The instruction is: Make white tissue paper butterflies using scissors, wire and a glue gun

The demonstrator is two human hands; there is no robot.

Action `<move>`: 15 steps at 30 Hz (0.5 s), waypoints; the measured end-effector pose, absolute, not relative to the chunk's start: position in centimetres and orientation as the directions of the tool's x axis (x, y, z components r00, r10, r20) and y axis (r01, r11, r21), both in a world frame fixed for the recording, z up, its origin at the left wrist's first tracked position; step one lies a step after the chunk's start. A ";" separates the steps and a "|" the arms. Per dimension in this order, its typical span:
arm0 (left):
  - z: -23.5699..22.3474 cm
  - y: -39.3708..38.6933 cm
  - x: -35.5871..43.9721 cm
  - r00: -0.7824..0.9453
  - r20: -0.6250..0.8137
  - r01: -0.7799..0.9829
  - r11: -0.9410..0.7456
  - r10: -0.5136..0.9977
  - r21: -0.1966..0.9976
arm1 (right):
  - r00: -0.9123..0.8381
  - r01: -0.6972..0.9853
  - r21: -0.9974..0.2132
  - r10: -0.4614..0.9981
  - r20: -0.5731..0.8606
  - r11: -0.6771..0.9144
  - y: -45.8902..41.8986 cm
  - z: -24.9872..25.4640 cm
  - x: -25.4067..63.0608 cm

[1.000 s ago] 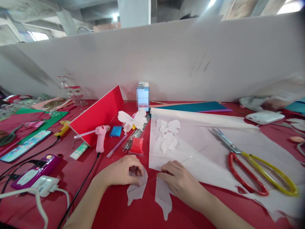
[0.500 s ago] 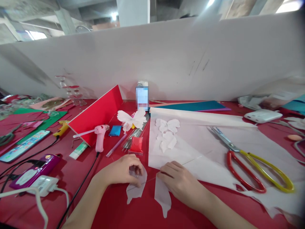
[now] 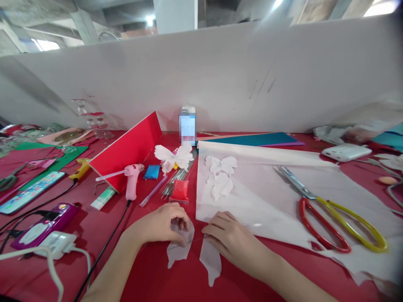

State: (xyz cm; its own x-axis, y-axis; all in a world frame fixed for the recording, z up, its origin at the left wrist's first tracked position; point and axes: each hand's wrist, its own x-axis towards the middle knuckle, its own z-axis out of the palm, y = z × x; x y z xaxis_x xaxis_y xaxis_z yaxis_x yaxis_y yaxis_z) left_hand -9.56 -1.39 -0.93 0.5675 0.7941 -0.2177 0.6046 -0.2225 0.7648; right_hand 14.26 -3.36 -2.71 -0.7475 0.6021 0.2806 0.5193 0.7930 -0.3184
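Note:
My left hand (image 3: 171,222), fingers curled, pinches a wing-shaped piece of thin white paper (image 3: 179,253) just above the red tabletop. In my right hand (image 3: 231,235) is a second wing-shaped paper piece (image 3: 210,260), pressed under bent fingers, its pointed tail hanging toward me. A narrow gap separates the two pieces. What looks like a thin wire runs faintly across the gap; its ends are hard to make out. Ahead of my left hand lies a red packet (image 3: 180,191) beside a bundle of metal wires (image 3: 171,184).
To the right, large scissors (image 3: 310,197) with red and yellow handles lie on a white sheet (image 3: 252,197), near white butterfly cutouts (image 3: 222,165). A pink glue gun (image 3: 132,180) with its cord stands left, before a red board (image 3: 132,147). A phone (image 3: 188,128) leans at the back.
My right hand has shifted slightly left with its wing piece, bringing it closer to the other piece. My left hand stays in place.

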 end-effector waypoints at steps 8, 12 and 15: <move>-0.8 -1.5 -9.6 0.568 -0.227 0.610 -0.219 0.791 0.762 | -0.774 0.504 -0.217 0.549 0.317 0.836 -3.5 -2.8 14.4; -0.9 -1.5 -9.6 0.560 -0.238 0.619 -0.210 0.794 0.757 | -0.836 0.401 -0.139 0.424 0.349 0.905 -3.4 -2.8 14.8; -1.1 -1.5 -9.7 0.555 -0.239 0.619 -0.204 0.797 0.759 | -0.855 0.374 -0.108 0.388 0.345 0.921 -3.3 -2.9 15.0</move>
